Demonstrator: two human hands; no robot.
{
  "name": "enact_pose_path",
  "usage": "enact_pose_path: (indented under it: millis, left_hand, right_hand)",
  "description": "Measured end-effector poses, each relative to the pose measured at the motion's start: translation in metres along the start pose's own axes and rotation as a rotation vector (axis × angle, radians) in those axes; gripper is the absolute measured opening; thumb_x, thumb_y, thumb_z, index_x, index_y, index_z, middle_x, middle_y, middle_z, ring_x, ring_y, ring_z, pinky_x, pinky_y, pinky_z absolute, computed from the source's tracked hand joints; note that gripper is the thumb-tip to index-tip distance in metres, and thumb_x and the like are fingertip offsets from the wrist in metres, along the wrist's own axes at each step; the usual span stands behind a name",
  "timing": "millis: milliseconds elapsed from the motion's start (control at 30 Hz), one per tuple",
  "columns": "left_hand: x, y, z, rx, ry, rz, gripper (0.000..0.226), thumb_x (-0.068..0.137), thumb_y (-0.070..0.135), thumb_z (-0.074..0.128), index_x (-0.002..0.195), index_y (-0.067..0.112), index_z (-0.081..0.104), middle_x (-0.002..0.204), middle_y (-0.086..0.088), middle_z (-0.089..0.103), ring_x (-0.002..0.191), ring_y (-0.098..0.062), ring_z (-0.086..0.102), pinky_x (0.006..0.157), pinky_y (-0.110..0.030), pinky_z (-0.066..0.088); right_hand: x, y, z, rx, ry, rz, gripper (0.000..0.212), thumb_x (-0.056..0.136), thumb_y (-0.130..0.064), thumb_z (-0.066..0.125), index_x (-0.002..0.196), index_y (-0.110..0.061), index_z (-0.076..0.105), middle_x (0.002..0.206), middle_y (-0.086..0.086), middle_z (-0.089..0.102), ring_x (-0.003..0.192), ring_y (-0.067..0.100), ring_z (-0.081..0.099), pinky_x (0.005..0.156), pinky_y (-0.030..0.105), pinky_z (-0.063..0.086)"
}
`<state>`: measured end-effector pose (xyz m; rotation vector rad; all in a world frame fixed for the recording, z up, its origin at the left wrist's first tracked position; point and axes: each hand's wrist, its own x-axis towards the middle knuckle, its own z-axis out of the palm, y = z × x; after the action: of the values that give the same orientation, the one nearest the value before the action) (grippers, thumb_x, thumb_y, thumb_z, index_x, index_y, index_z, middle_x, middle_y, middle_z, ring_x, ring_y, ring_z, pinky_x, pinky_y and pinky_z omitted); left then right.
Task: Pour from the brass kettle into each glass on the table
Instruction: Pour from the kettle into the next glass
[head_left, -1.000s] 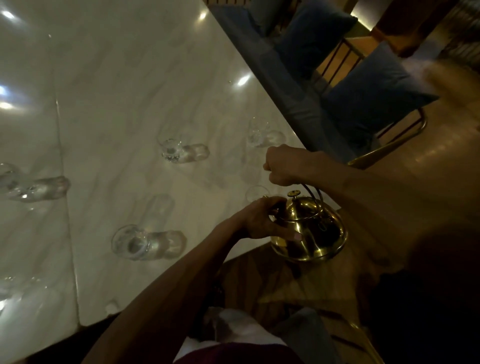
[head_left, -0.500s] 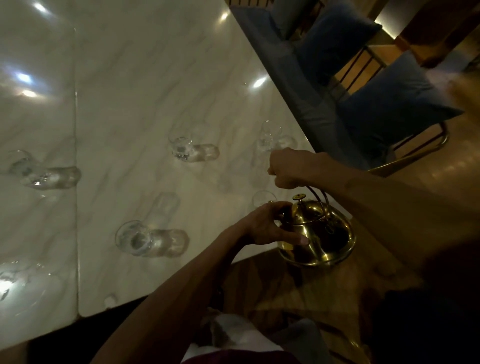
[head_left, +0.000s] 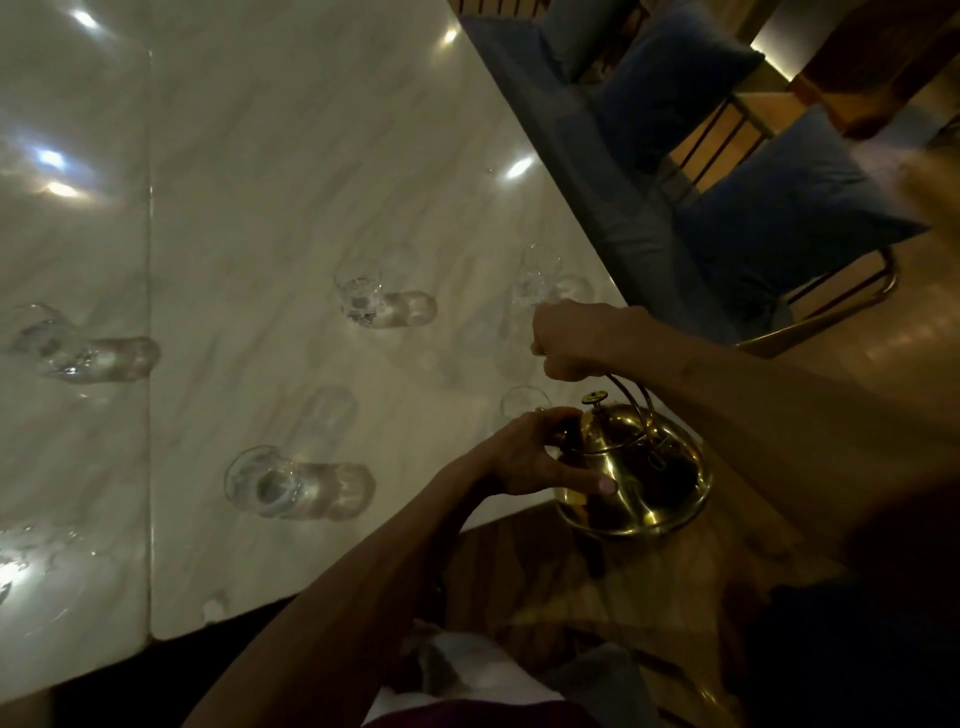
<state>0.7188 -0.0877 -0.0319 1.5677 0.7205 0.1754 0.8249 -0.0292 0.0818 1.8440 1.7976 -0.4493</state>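
The rounded, polished brass kettle (head_left: 636, 467) hangs at the near corner of the pale marble desk (head_left: 270, 171), beside the nearest clear glass (head_left: 522, 402). The right hand (head_left: 571, 340) clenches its wire handle to carry weight; the left hand (head_left: 530, 457) fingers (head_left: 587, 480) brace the body, likely steadying the tilt.

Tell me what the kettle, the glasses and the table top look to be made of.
Kettle: polished golden metal, probably brass, going by its mirror-like highlights.
Glasses, such as the nearest one: clear glass, since the table shows through them.
Table top: glossy pale stone, marble by its grey veining and the sharp lamp reflections, though it may be an imitation.
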Motion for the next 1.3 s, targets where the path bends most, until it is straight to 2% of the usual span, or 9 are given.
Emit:
enact_pose_path:
  millis: [133,367,533,633,767,933,1133,1233,1300]
  left_hand:
    - [-0.001,0.0,0.002,0.003,0.012,0.006,0.089,0.065,0.059,0.083,0.144,0.031,0.052,0.141,0.006,0.06,0.131,-0.018,0.056,0.108,-0.048,0.048]
    - [-0.003,-0.004,0.008,0.024,0.05,0.018,0.089,0.067,0.064,0.081,0.146,0.036,0.048,0.142,0.01,0.058,0.131,-0.013,0.055,0.111,-0.049,0.046]
    - [-0.011,-0.006,0.019,0.057,0.076,0.106,0.088,0.086,0.049,0.077,0.158,0.033,0.028,0.154,0.002,0.049,0.14,-0.017,0.047,0.112,-0.038,0.04]
    - [-0.012,-0.009,0.022,0.097,0.087,0.161,0.099,0.084,0.053,0.076,0.161,0.037,0.016,0.159,0.003,0.043,0.144,-0.018,0.043,0.117,-0.046,0.039]
    - [-0.01,-0.013,0.025,0.138,0.082,0.218,0.123,0.068,0.052,0.089,0.161,0.037,0.011,0.159,0.01,0.042,0.144,-0.014,0.044,0.116,-0.047,0.042]
    - [-0.006,-0.015,0.027,0.157,0.081,0.236,0.128,0.065,0.052,0.092,0.161,0.038,0.009,0.159,0.01,0.042,0.143,-0.014,0.045,0.115,-0.047,0.043]
    - [0.0,-0.019,0.027,0.154,0.07,0.222,0.128,0.06,0.065,0.087,0.16,0.039,0.011,0.158,0.01,0.043,0.143,-0.015,0.046,0.113,-0.048,0.044]
    - [0.001,-0.02,0.027,0.147,0.067,0.218,0.13,0.06,0.063,0.088,0.161,0.037,0.01,0.159,0.009,0.041,0.144,-0.016,0.045,0.114,-0.049,0.043]
    - [0.001,-0.02,0.027,0.151,0.064,0.221,0.129,0.06,0.062,0.089,0.161,0.037,0.01,0.159,0.01,0.041,0.144,-0.015,0.044,0.114,-0.049,0.043]
  right_hand:
    - [0.001,0.0,0.001,-0.001,-0.011,-0.008,0.05,0.089,-0.005,0.057,0.138,-0.012,0.049,0.132,0.012,0.057,0.095,0.025,0.063,0.088,0.042,0.055]
    - [0.002,-0.001,0.0,-0.012,-0.002,-0.011,0.049,0.089,-0.004,0.056,0.137,-0.011,0.05,0.131,0.013,0.058,0.089,0.024,0.062,0.087,0.041,0.055]
    - [0.004,0.0,-0.002,-0.016,0.015,-0.025,0.05,0.089,-0.005,0.057,0.137,-0.011,0.049,0.132,0.012,0.057,0.085,0.022,0.06,0.084,0.039,0.056]
    - [0.004,0.0,-0.001,-0.012,0.018,-0.028,0.05,0.089,-0.005,0.057,0.137,-0.011,0.05,0.132,0.013,0.058,0.085,0.022,0.061,0.081,0.037,0.056]
    - [0.004,0.002,0.0,-0.001,0.004,-0.019,0.048,0.089,-0.006,0.057,0.136,-0.011,0.051,0.132,0.012,0.058,0.092,0.025,0.064,0.084,0.039,0.056]
    - [0.004,0.003,0.001,0.013,-0.004,-0.016,0.048,0.089,-0.006,0.056,0.137,-0.011,0.051,0.132,0.011,0.058,0.096,0.026,0.065,0.086,0.04,0.056]
    - [0.006,0.008,0.004,0.011,-0.001,-0.02,0.048,0.089,-0.01,0.057,0.136,-0.013,0.051,0.132,0.011,0.058,0.103,0.026,0.063,0.088,0.042,0.055]
    - [0.006,0.009,0.005,0.028,0.002,-0.01,0.047,0.09,-0.01,0.057,0.136,-0.013,0.052,0.129,0.012,0.059,0.094,0.024,0.064,0.085,0.039,0.056]
    - [0.007,0.01,0.006,0.037,0.008,-0.008,0.045,0.089,-0.011,0.058,0.134,-0.014,0.054,0.127,0.011,0.06,0.096,0.024,0.065,0.087,0.042,0.055]
